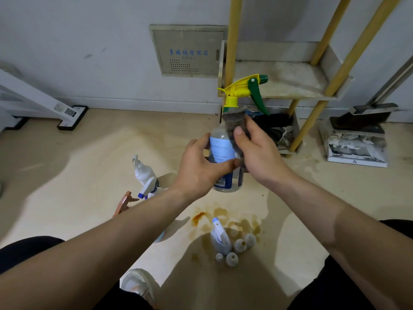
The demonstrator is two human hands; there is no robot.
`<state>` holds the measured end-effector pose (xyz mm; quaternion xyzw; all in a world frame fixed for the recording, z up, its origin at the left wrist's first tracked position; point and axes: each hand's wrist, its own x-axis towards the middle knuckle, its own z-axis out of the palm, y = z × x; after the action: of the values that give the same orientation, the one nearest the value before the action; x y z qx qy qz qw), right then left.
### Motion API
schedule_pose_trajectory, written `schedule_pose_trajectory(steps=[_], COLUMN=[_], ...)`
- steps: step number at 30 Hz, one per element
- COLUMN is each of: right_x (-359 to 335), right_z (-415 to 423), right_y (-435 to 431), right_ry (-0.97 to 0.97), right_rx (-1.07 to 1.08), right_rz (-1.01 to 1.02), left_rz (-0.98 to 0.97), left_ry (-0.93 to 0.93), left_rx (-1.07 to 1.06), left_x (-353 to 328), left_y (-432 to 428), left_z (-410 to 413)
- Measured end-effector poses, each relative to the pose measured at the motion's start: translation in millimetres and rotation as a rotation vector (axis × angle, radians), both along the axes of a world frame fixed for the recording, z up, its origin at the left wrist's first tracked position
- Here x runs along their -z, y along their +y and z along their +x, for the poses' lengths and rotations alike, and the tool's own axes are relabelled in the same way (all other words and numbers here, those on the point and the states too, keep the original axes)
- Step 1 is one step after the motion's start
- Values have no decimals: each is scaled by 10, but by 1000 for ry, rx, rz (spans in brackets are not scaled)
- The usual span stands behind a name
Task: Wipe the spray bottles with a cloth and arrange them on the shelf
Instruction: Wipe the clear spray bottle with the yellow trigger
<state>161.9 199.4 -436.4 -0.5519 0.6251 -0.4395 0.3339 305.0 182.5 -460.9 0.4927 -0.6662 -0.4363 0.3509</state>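
Wiping the spray bottle [221,148] is your current step: left hand [196,173] grips its body, right hand [257,151] pinches the cloth [232,124] against its neck. Next, probably stand it upright on the far shelf [281,79].

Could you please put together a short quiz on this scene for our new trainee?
1. True or false: the left hand grips the spray bottle around its labelled body.
2. The grey cloth is pressed against the bottle by: A) the right hand; B) the left hand; C) neither hand.
3. Fill in: the held bottle's trigger is ____ in colour.
Key: 1 true; 2 A; 3 green.
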Motion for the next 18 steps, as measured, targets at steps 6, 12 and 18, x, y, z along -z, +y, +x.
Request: schedule_pose_trajectory(steps=[6, 12, 18], right_x=[91, 240, 178], right_z=[-17, 127, 25], right_y=[-11, 49, 9], right_ry=[-540, -557, -616], right_rx=[62, 59, 140], right_rz=[184, 244, 186], left_rz=[121, 140, 305], left_ry=[183, 167, 318], left_rx=[-1, -36, 94], left_x=[-175, -170, -133], left_y=[-25, -71, -110], left_z=[67, 125, 258])
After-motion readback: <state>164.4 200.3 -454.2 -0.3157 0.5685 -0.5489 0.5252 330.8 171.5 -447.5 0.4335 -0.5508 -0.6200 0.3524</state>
